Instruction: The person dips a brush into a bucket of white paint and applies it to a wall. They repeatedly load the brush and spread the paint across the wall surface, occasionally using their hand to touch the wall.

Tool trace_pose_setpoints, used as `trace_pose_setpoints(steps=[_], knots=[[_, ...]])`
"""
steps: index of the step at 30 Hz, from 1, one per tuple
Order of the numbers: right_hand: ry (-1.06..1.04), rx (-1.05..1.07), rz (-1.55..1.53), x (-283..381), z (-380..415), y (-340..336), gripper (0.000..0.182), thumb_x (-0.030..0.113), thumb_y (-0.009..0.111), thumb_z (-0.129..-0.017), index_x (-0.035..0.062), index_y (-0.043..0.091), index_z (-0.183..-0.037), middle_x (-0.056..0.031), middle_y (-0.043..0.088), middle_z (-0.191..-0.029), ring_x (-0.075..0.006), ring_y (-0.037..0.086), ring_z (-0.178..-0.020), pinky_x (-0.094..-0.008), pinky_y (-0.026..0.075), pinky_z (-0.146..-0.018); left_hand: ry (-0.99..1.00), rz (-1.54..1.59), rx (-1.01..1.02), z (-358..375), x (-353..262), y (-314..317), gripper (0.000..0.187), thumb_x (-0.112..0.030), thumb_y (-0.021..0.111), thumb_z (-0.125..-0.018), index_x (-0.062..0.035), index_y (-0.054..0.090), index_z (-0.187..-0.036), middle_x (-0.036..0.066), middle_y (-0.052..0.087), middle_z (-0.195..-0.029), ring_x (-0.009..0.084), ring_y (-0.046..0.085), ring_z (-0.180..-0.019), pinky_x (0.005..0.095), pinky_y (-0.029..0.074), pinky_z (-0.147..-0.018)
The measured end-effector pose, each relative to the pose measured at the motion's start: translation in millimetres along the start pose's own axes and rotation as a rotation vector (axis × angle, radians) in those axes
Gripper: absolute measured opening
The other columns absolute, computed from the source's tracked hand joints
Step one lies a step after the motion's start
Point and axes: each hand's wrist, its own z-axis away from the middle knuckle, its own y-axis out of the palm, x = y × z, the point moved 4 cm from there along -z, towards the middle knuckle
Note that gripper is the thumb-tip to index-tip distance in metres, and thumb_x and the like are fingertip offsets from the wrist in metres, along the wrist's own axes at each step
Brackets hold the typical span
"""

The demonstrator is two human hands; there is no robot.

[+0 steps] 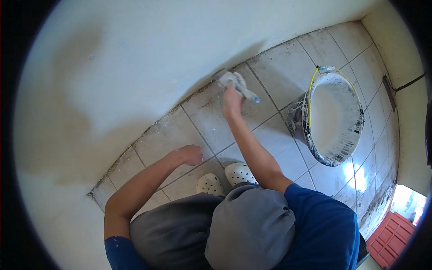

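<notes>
My right hand (232,100) grips a paintbrush (245,91) coated in white paint, its blue-tipped handle sticking out to the right. The bristle end lies at the foot of the white wall (135,58), where the wall meets the tiled floor (211,119). Lower and to the left, my left hand (192,155) hangs above the tiles in front of my knee, its fingers curled into a fist. To the right of the brush stands a dark bucket (299,118) with white paint (325,110) in it and white smears over its inner wall.
The bucket's yellow wire handle (310,96) stands up over its rim. White clogs (210,183) are on my feet, below my grey-clad knees (252,225). Another wall (396,40) bounds the floor on the right. A red panelled door (390,238) shows at the lower right.
</notes>
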Motion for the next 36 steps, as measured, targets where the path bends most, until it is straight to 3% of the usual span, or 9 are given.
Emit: trace_pose_setpoints(steps=[5,8,14,19,22,25,29,32,36], knots=[[-0.018,0.198,-0.293,17,37,4,0.030,0.011,0.051,-0.090,0.0022,0.046,-0.119,-0.0098,0.052,-0.113,-0.0161,0.051,-0.102,-0.0273,0.041,-0.089,0.024,0.061,-0.115,-2,-3,-10,0.031,-0.023,0.048,-0.080,0.0031,0.061,-0.092,0.024,0.061,-0.092,0.0384,0.060,-0.086,0.0441,0.047,-0.078],[-0.006,0.015,-0.207,-12,21,-11,0.034,0.003,0.052,-0.086,0.0035,0.046,-0.120,-0.0109,0.051,-0.115,-0.0191,0.056,-0.097,-0.0305,0.051,-0.080,-0.027,0.046,-0.008,-4,5,-3,0.030,-0.022,0.048,-0.080,0.0025,0.060,-0.092,0.024,0.061,-0.093,0.0379,0.059,-0.088,0.0442,0.046,-0.079],[-0.075,0.197,-0.137,-49,37,14,0.035,0.003,0.052,-0.087,0.0028,0.045,-0.121,-0.0115,0.049,-0.118,-0.0194,0.054,-0.101,-0.0332,0.051,-0.081,0.027,0.045,-0.040,-7,7,0,0.028,-0.021,0.048,-0.082,0.0033,0.056,-0.092,0.025,0.059,-0.090,0.0412,0.057,-0.086,0.0470,0.044,-0.077],[0.114,-0.018,-0.320,-27,38,5,0.036,0.004,0.051,-0.087,0.0038,0.043,-0.122,-0.0117,0.050,-0.115,-0.0199,0.051,-0.106,-0.0358,0.048,-0.087,-0.034,0.077,-0.011,-4,10,1,0.029,-0.021,0.047,-0.082,0.0045,0.055,-0.094,0.026,0.059,-0.091,0.0407,0.057,-0.087,0.0470,0.044,-0.078],[0.021,0.103,-0.012,-14,44,32,0.036,0.002,0.048,-0.087,0.0047,0.041,-0.123,-0.0124,0.050,-0.114,-0.0201,0.052,-0.105,-0.0376,0.049,-0.086,-0.022,0.020,0.028,-4,9,0,0.031,-0.021,0.048,-0.081,0.0046,0.058,-0.095,0.025,0.060,-0.094,0.0387,0.058,-0.092,0.0446,0.045,-0.081],[0.093,0.244,-0.457,14,86,34,0.037,0.003,0.047,-0.088,0.0052,0.038,-0.124,-0.0122,0.051,-0.112,-0.0201,0.052,-0.104,-0.0369,0.051,-0.083,-0.045,0.039,0.015,-2,1,-9,0.033,-0.021,0.048,-0.080,0.0046,0.059,-0.096,0.025,0.060,-0.098,0.0380,0.058,-0.095,0.0433,0.045,-0.084],[0.257,0.110,-0.170,-55,85,16,0.033,0.004,0.046,-0.089,0.0045,0.038,-0.120,-0.0117,0.051,-0.110,-0.0206,0.053,-0.103,-0.0356,0.051,-0.085,-0.057,0.012,0.002,-4,8,-6,0.033,-0.019,0.046,-0.080,0.0043,0.059,-0.098,0.025,0.059,-0.102,0.0377,0.057,-0.097,0.0431,0.044,-0.085],[0.111,0.277,-0.104,-67,86,44,0.031,0.004,0.046,-0.089,0.0044,0.037,-0.119,-0.0125,0.049,-0.113,-0.0214,0.053,-0.104,-0.0365,0.051,-0.087,-0.052,-0.058,0.090,-8,9,0,0.031,-0.018,0.045,-0.083,0.0024,0.057,-0.103,0.024,0.057,-0.106,0.0366,0.055,-0.100,0.0442,0.042,-0.087],[0.171,0.501,-0.532,50,141,80,0.034,0.009,0.051,-0.090,0.0031,0.037,-0.120,-0.0098,0.045,-0.117,-0.0174,0.049,-0.105,-0.0295,0.045,-0.088,0.194,0.024,-0.187,-29,33,37,0.031,-0.011,0.042,-0.079,0.0014,0.060,-0.102,0.024,0.060,-0.104,0.0354,0.057,-0.099,0.0420,0.044,-0.086]])
